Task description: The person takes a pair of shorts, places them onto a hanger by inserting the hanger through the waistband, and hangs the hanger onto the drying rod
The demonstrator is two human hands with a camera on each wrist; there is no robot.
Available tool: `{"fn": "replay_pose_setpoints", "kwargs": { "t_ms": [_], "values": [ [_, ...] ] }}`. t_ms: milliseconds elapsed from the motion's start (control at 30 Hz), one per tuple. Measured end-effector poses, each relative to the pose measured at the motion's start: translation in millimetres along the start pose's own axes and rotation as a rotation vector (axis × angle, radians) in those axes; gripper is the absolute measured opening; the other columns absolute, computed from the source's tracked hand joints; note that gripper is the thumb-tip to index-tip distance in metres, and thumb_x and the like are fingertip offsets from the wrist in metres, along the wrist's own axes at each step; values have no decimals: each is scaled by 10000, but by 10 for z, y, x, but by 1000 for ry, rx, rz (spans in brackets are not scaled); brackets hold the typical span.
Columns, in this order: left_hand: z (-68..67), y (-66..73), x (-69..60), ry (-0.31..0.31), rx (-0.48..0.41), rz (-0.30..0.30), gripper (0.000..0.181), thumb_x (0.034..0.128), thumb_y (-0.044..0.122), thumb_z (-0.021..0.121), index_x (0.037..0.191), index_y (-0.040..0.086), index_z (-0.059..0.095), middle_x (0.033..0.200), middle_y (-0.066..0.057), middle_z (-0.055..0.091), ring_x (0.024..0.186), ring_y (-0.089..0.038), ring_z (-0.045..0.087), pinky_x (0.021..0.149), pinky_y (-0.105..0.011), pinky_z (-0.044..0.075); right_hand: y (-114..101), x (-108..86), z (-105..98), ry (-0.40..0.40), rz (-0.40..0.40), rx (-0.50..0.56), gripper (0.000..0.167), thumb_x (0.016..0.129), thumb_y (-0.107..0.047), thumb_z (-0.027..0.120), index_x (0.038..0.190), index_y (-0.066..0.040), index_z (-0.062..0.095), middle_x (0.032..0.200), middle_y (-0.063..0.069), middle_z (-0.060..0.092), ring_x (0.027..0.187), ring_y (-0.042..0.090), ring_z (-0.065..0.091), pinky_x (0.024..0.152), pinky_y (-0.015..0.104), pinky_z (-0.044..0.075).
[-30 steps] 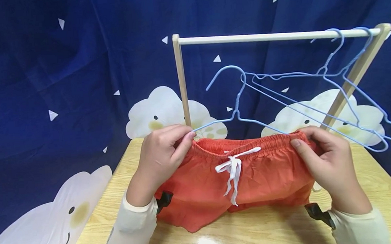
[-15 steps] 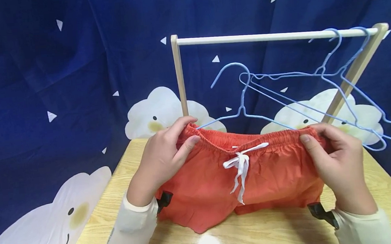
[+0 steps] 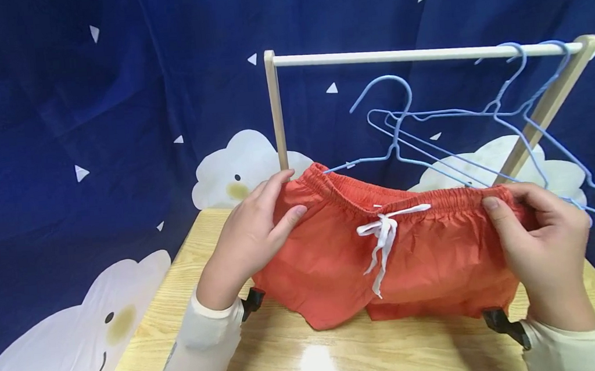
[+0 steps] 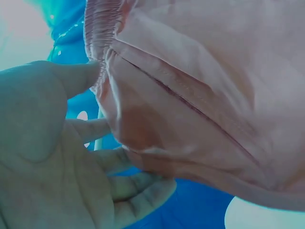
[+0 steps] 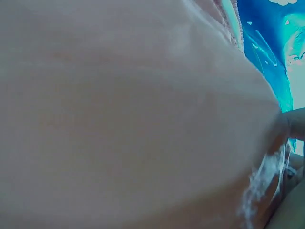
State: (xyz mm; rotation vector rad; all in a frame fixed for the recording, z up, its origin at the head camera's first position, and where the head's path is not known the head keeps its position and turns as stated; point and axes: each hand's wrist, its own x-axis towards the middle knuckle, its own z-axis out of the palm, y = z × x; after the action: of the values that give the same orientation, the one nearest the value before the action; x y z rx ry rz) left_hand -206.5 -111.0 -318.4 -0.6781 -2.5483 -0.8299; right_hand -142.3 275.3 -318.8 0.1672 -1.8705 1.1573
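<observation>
Orange-red shorts [image 3: 324, 259] with a gathered waistband and a white drawstring bow [image 3: 382, 231] hang upright above the table. A light-blue wire hanger [image 3: 395, 137] stands out of the waist opening, hook upward; its lower part is hidden inside. My right hand [image 3: 549, 247] pinches the waistband's right end, thumb in front. My left hand [image 3: 254, 235] is at the left side, its fingers fairly straight and the thumb apart from them. In the left wrist view, the thumb [image 4: 81, 78] touches the waistband edge and the other fingers lie partly behind the fabric. Cloth fills most of the right wrist view.
A wooden rack with a pale crossbar [image 3: 397, 56] stands behind the shorts. Two more blue hangers [image 3: 507, 112] hang near its right end. The light wood table [image 3: 269, 356] lies below, and a dark-blue curtain [image 3: 60, 99] with white clouds hangs behind.
The shorts and hanger have moved right and up, the left side rising most. My left thumb and fingers have spread from their pinch at the left corner; my right hand has shifted right, still gripping.
</observation>
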Motion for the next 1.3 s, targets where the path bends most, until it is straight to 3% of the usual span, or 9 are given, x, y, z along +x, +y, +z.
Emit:
{"fn": "replay_pose_setpoints", "kwargs": {
  "t_ms": [300,633,867,1167,1300],
  "values": [
    [12,2,7,-89,27,-101,768,1084,528,610,1733,298,270,1688,-15,469,1515,-275,534,1164,-586,497,-55,53,-70,68,80,-162,154,955,-47,799,1063,63,810,884,-253,714,657,-42,598,633,49,503],
    [49,-11,6,-153,53,-105,754,1098,544,571,1730,232,302,1709,-29,464,1563,-266,482,1214,-558,463,-92,227,-124,145,68,-218,137,970,-144,802,1050,-40,841,847,-279,687,615,-53,541,589,43,451],
    [66,-6,-11,-164,74,-98,687,1100,523,569,1709,287,355,1683,-30,503,1545,-264,509,1186,-552,489,-224,445,7,158,36,-255,145,1005,-222,759,1047,-110,840,794,-292,626,598,-42,500,563,47,421],
    [63,30,-3,-175,85,-84,704,1102,567,544,1706,251,365,1688,-29,497,1546,-269,507,1179,-551,496,-285,654,269,161,-48,-334,319,1040,-380,719,1170,-118,846,925,-383,590,745,-109,543,723,29,448],
    [74,34,-9,-176,88,-87,703,1101,570,546,1703,251,372,1681,-40,505,1527,-288,529,1154,-558,512,-227,641,410,148,-39,-330,328,1031,-351,729,1168,-74,838,935,-301,628,750,-105,526,714,74,437]
  ]
}}
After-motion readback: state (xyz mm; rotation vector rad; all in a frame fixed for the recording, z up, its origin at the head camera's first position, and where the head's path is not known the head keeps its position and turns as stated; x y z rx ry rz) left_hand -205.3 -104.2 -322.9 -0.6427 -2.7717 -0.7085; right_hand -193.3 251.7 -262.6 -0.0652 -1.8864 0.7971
